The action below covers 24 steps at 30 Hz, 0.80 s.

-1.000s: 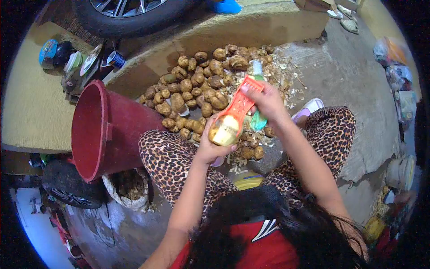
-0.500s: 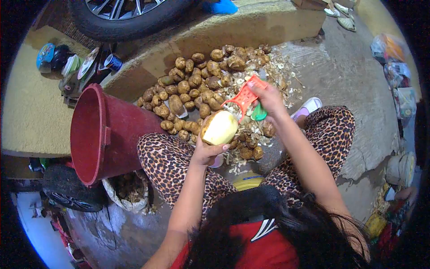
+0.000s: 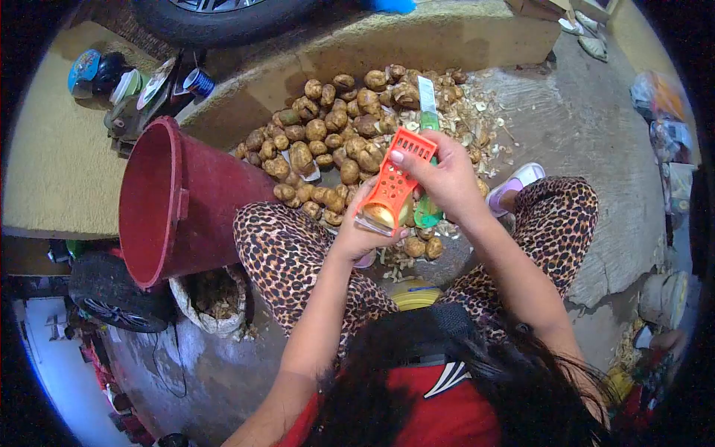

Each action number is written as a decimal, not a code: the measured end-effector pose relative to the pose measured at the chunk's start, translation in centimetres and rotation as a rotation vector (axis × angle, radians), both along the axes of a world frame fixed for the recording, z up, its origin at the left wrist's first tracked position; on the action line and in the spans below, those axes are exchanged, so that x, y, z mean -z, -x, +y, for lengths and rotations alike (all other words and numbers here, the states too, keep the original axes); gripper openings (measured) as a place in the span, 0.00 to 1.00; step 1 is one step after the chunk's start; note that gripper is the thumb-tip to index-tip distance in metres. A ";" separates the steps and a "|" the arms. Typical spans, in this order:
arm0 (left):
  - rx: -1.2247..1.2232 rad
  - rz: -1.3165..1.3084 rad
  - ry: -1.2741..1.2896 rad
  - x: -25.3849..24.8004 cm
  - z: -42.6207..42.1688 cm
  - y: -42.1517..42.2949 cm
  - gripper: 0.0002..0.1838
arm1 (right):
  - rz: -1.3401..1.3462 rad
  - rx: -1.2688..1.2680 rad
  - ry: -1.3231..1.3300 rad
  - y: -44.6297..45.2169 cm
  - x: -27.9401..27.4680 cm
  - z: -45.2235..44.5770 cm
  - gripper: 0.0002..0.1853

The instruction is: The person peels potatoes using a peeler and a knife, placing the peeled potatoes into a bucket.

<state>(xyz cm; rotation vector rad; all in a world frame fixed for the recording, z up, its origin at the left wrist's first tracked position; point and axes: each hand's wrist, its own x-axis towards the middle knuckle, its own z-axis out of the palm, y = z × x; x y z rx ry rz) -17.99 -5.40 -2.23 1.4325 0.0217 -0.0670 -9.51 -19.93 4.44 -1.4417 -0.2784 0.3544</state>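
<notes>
My left hand (image 3: 356, 232) is wrapped round a partly peeled potato (image 3: 378, 215), seen through the opening of an orange peeler. My right hand (image 3: 447, 175) grips the orange peeler (image 3: 402, 164) by its flat, perforated end, and the peeler's wide end lies over the potato. A knife with a green handle and pale blade (image 3: 427, 97) shows just beyond my right hand; its lower part is hidden. Behind my hands is a heap of brown potatoes (image 3: 316, 130), with pale peelings (image 3: 480, 112) scattered to its right.
A large red bucket (image 3: 179, 201) lies tilted at the left, beside an open white sack (image 3: 212, 305). A low wall (image 3: 462, 41) runs behind the heap. A yellow round object (image 3: 415, 298) is between my legs. Bags (image 3: 659, 97) line the right edge.
The orange peeler was on the potato, then lifted clear to the right, and is now back over it. The potato's peeled face has turned mostly out of sight.
</notes>
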 end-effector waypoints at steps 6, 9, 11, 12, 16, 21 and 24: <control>0.047 -0.002 0.111 0.6 0.2 -0.1 0.49 | 0.107 -0.022 0.030 -2.1 1.9 -1.3 0.12; 0.058 -0.029 0.046 0.8 0.3 -0.1 0.49 | 0.034 0.121 0.159 -3.9 3.1 -2.2 0.11; 0.044 -0.082 0.009 0.5 0.3 0.1 0.48 | -0.229 0.404 0.394 -6.8 5.2 -4.4 0.11; 0.029 -0.120 -0.001 0.2 0.3 0.1 0.48 | -0.160 0.401 0.269 -7.3 4.8 -5.0 0.11; 0.013 -0.085 -0.098 0.5 0.4 -0.3 0.46 | 0.084 0.271 0.008 -6.4 2.4 -4.7 0.11; 0.022 -0.030 -0.098 0.7 0.4 0.2 0.46 | 0.159 0.000 0.066 -1.8 1.2 -1.4 0.10; 0.030 -0.046 -0.190 0.5 0.4 -0.1 0.46 | 0.153 0.007 0.082 -4.1 3.7 -2.4 0.10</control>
